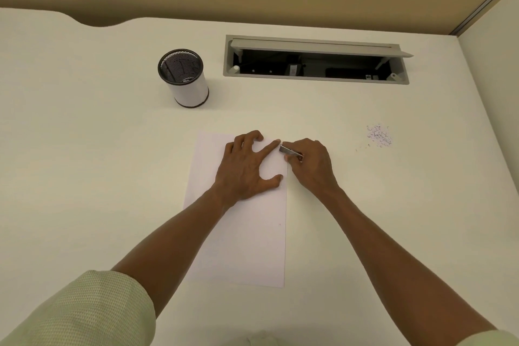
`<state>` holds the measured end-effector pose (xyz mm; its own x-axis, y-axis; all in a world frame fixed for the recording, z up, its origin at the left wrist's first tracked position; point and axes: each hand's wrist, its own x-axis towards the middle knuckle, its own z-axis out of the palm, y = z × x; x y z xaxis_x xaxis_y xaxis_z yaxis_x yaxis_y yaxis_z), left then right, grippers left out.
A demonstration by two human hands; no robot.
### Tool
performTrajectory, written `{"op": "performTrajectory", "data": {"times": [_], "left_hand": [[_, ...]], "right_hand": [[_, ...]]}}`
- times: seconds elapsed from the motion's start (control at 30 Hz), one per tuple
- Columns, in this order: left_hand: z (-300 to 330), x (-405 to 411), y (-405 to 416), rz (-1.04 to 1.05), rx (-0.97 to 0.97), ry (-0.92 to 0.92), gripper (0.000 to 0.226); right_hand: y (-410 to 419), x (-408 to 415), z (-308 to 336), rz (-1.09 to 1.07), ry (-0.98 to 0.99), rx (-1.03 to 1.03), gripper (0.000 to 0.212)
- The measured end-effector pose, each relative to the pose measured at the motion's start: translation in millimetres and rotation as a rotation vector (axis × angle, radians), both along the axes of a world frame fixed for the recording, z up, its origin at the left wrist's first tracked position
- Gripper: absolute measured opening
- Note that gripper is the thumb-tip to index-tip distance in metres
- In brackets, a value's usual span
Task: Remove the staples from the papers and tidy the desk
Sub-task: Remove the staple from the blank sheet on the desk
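A white sheet or stack of paper lies lengthwise on the desk in front of me. My left hand presses flat on its upper part, fingers spread, index finger pointing at the top right corner. My right hand sits just off the paper's right edge and grips a small metal staple remover, whose tip meets that corner beside my left index fingertip. The staple itself is too small to see. A tiny mark shows near the right edge lower down.
A pile of pulled staples lies on the desk to the right. A mesh pen cup stands at the back left. An open cable hatch is cut into the desk at the back. A partition wall rises on the right.
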<state>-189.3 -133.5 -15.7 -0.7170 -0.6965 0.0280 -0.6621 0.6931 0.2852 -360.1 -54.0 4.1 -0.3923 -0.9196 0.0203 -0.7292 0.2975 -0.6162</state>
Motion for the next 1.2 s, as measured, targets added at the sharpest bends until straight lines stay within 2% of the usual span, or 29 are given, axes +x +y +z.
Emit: {"op": "performTrajectory", "data": {"times": [0.1, 0.3, 1.0, 1.2], "left_hand": [[-1, 0, 0, 0.0, 0.0, 0.004, 0.081], [0, 0, 0, 0.002, 0.009, 0.01, 0.081], [-1, 1, -1, -0.002, 0.001, 0.022, 0.08], [-2, 1, -1, 0.004, 0.008, 0.022, 0.081]], "right_hand": [[-1, 1, 2, -0.024, -0.064, 0.03, 0.031], [-9, 0, 7, -0.023, -0.03, 0.128, 0.033], [-5, 4, 11, -0.059, -0.101, 0.067, 0.03], [-3, 10, 12, -0.078, -0.035, 0.051, 0.022]]}}
